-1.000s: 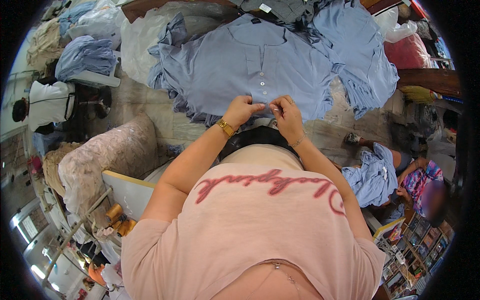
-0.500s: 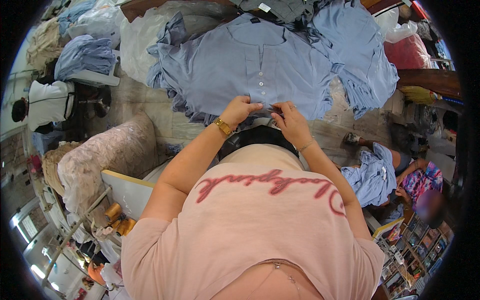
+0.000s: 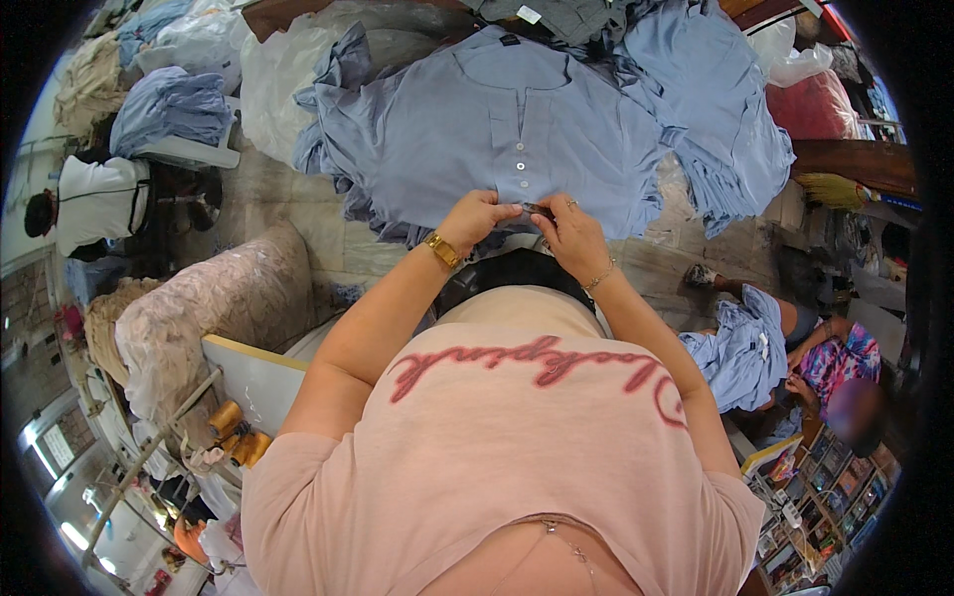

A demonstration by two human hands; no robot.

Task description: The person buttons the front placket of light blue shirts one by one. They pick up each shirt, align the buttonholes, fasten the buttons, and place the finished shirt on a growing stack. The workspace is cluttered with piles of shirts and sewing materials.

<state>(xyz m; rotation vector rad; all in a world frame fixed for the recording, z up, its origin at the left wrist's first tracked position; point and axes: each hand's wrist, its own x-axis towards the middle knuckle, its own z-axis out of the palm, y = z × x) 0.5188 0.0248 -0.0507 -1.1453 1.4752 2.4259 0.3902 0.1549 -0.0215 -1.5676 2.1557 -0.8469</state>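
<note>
A light-blue shirt (image 3: 427, 139) with a round neck and a placket of small white buttons lies spread in front of me, its neck at the far side. My left hand (image 3: 477, 217) is closed at the near end, thumb and fingers pinching the shirt's cloth below the buttons. Close beside it, my right hand (image 3: 573, 236) is closed around small dark thread snips (image 3: 538, 211). Their tip points left, at the cloth by my left fingertips. My fingers partly cover the snips and the pinched cloth.
More blue garments (image 3: 711, 109) are heaped at the right, with dark grey cloth (image 3: 571, 20) behind the shirt. A large wrapped bundle (image 3: 219, 308) stands at the left, near thread cones (image 3: 227, 419). One person (image 3: 99, 204) sits far left; another (image 3: 840, 363) sits right, with blue cloth.
My right hand has turned slightly, and the dark snips now show plainly between its fingers. The left hand keeps its pinch at nearly the same spot; the shirt has barely moved.
</note>
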